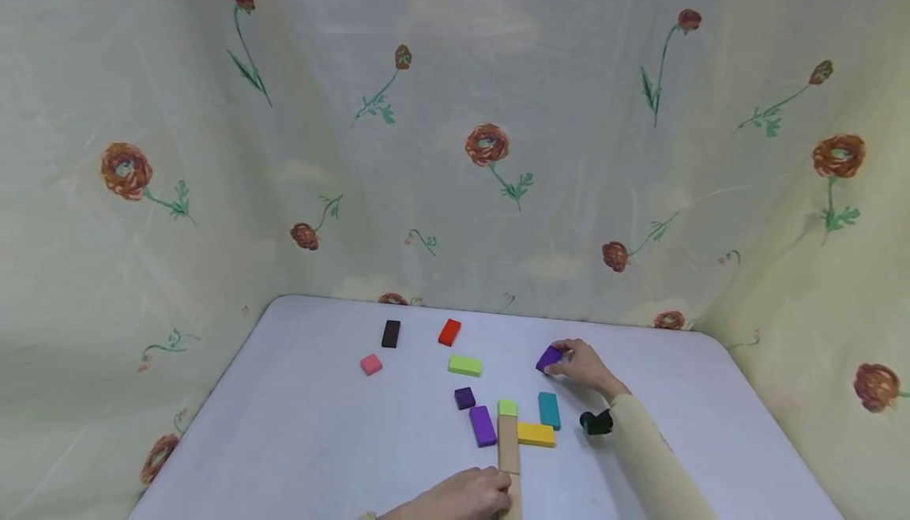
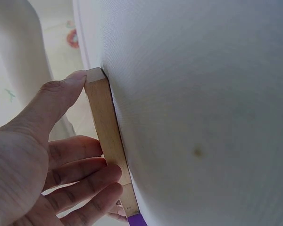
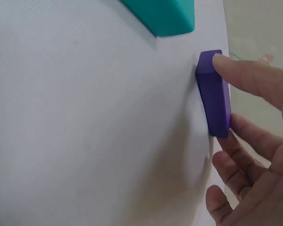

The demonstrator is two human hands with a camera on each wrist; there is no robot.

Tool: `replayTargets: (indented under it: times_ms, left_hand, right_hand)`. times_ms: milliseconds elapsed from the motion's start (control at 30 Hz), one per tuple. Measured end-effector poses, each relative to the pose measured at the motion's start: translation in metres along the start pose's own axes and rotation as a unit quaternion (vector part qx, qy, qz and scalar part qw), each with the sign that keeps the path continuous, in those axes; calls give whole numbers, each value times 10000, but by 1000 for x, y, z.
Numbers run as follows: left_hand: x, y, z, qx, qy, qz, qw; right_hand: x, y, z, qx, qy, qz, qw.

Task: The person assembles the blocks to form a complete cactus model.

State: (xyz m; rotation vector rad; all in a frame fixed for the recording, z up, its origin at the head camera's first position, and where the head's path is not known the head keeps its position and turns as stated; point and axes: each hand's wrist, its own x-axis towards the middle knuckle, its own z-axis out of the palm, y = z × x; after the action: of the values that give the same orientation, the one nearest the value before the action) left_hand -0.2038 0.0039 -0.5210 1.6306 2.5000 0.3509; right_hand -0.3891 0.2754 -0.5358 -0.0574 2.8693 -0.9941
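Observation:
My left hand (image 1: 465,495) is low in the head view, at the nearer of two plain wooden blocks (image 2: 107,125) laid end to end. In the left wrist view its thumb lies at one end of this block and the fingers along its side. Farther back, my right hand (image 1: 587,367) pinches a purple block (image 3: 215,101) end to end between thumb and fingers, close over the table. The farther wooden block (image 1: 508,445) has a small lime block (image 1: 508,407) at its far end and a yellow block (image 1: 536,435) against its right side.
Left of the row lie another purple block (image 1: 483,426) and a dark purple cube (image 1: 465,398). A teal block (image 1: 549,410) lies behind the yellow one. Black (image 1: 391,334), red (image 1: 449,332), lime (image 1: 465,365) and pink (image 1: 371,364) blocks are scattered farther back. A flowered curtain (image 1: 569,188) surrounds the table.

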Motion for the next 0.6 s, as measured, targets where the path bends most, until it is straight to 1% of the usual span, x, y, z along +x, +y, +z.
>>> replayTargets:
  times_ms: [67, 167, 367, 600]
  left_hand:
    - [0, 0, 0, -5, 16, -1, 10000]
    - [0, -1, 1, -50, -9, -18, 10000]
    - [0, 0, 1, -89, -43, -36, 9999]
    - [-1, -1, 1, -223, -192, -105, 9995]
  right_hand:
    - [-1, 3, -1, 16, -80, -55, 10000]
    - [-1, 7, 0, 125, -173, -20, 9998]
    - [1, 12, 2, 310, -178, 70, 9993]
    - [0, 13, 3, 370, -324, -110, 9987]
